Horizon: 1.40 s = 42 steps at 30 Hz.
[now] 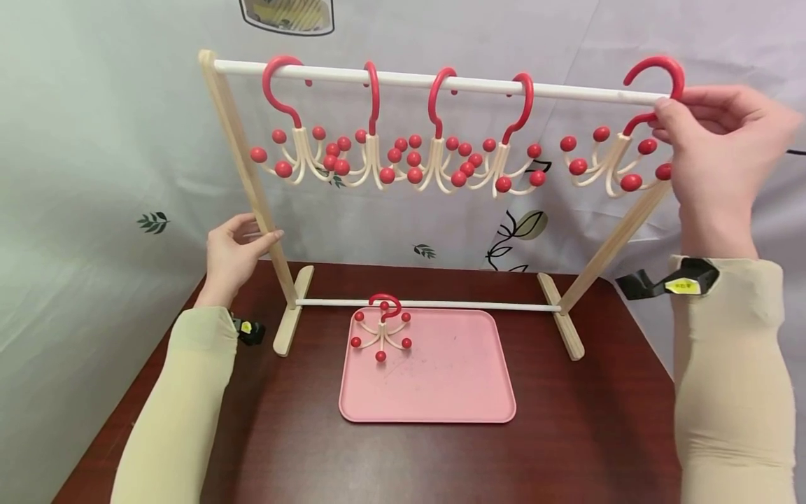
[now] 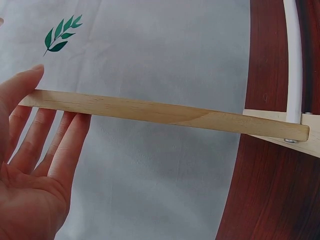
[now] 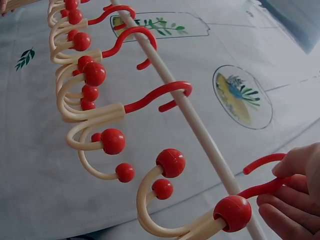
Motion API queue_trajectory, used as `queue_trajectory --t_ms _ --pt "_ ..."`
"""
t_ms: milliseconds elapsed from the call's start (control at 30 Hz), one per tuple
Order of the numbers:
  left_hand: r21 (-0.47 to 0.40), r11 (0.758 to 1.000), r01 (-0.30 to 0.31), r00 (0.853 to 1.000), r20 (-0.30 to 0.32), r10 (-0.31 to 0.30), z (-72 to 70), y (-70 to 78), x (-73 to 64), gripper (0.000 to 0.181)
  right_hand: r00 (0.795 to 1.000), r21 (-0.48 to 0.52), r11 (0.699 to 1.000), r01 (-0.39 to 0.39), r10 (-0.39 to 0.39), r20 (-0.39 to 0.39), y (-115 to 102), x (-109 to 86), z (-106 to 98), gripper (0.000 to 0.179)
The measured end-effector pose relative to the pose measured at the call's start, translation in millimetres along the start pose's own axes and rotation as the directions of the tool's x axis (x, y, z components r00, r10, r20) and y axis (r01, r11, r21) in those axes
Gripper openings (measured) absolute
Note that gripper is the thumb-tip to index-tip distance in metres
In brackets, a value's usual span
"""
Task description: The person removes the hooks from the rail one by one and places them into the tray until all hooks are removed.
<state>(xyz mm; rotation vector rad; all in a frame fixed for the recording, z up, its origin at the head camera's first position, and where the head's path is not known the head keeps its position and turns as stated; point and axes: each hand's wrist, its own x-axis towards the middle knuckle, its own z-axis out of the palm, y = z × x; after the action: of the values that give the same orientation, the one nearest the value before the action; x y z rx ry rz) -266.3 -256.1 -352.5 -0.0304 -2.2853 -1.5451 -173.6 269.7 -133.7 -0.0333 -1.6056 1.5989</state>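
Observation:
My right hand (image 1: 718,140) pinches the red hook of a cream hanger (image 1: 617,157) with red ball tips, at the right end of the white top rail (image 1: 403,78). In the right wrist view that red hook (image 3: 265,188) lies beside the rail, its open end pointing along it. Four-pronged reach aside, several like hangers (image 1: 439,140) hang by their hooks from the rail, farther left. My left hand (image 1: 236,255) holds the left wooden post (image 1: 242,154), thumb on one side and fingers behind; the left wrist view shows the post (image 2: 150,111) between thumb and fingers.
A pink tray (image 1: 441,378) lies on the dark wooden table (image 1: 441,462), with one more hanger (image 1: 382,332) on its left part. The rack's feet (image 1: 293,311) stand on the table, joined by a white lower bar (image 1: 441,304). Patterned cloth (image 1: 378,231) hangs behind.

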Motion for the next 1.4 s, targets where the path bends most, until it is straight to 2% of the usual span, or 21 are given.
queue_trajectory --t_ms 100,267,367,500,700,933,1167,1267,1400 --pt "0.005 1.0 -0.007 1.0 -0.001 0.007 0.2 -0.8 0.9 0.053 1.0 -0.032 0.999 0.005 -0.005 -0.001 -3.2 -4.4 -3.9 0.032" --pt "0.005 1.0 -0.006 1.0 -0.004 0.006 0.1 -0.1 1.3 0.054 1.0 0.014 1.0 0.004 -0.004 0.007 1.0 -9.2 -11.4 0.036" --pt "0.003 1.0 -0.006 1.0 -0.003 0.006 0.1 0.7 1.5 0.054 1.0 -0.01 1.0 -0.013 0.013 0.015 5.2 -15.5 -15.4 0.037" --pt "-0.001 1.0 0.001 1.0 -0.002 -0.001 0.7 0.6 2.3 0.055 0.999 -0.039 0.999 -0.003 0.005 0.037 11.8 -27.1 -18.1 0.035" --pt "-0.011 1.0 0.005 1.0 -0.003 -0.005 1.3 0.5 2.4 0.054 0.995 0.0 0.999 0.033 -0.032 0.097 28.5 -44.3 -18.8 0.031" --pt "-0.005 1.0 0.003 1.0 0.001 -0.003 0.7 -0.3 1.6 0.054 0.986 -0.099 0.995 0.011 0.005 0.166 53.4 -68.0 -19.3 0.029" --pt "-0.008 1.0 -0.001 1.0 0.0 0.001 0.7 -0.2 2.1 0.054 0.97 -0.259 0.963 0.072 -0.008 0.242 82.3 -88.6 -15.0 0.024" --pt "-0.008 1.0 0.001 1.0 0.001 -0.001 0.7 0.2 2.1 0.054 0.957 -0.274 0.958 0.091 -0.008 0.291 94.2 -98.5 -12.0 0.023" --pt "-0.007 1.0 0.003 1.0 0.007 -0.003 0.4 0.0 2.4 0.054 0.94 -0.28 0.957 0.077 0.024 0.341 107.7 -112.0 -7.7 0.023"
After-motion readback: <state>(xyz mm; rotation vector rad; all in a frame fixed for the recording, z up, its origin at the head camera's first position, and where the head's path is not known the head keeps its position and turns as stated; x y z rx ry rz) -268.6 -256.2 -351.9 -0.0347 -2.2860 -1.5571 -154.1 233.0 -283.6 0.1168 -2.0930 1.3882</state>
